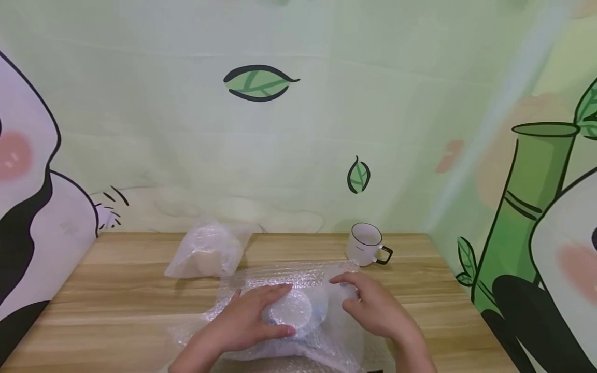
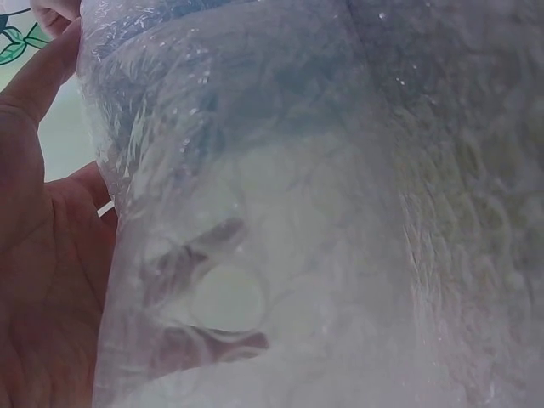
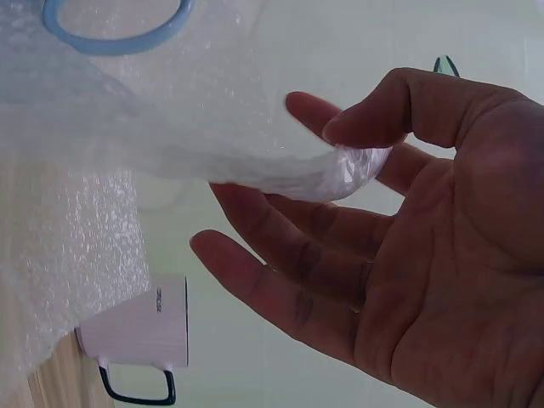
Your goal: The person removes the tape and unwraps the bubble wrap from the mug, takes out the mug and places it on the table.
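Observation:
A round, cup-like object [image 1: 291,309], whitish with some light blue, lies under a sheet of bubble wrap [image 1: 342,331] at the front of the table. My left hand [image 1: 247,318] holds it from the left, thumb on the near side and fingers on the far side. In the left wrist view, that hand [image 2: 51,246] is partly behind the plastic. To the right, my right hand [image 1: 373,303] lifts the wrap's edge. Thumb and forefinger pinch that edge in the right wrist view, where a light blue ring [image 3: 119,44] also shows; its exact part is unclear.
A white mug [image 1: 364,243] with a dark rim and handle stands behind the wrap at the back right. Another bubble-wrapped bundle [image 1: 207,248] sits at the back left. A printed cloth [image 1: 298,155] hangs behind the wooden table [image 1: 140,300].

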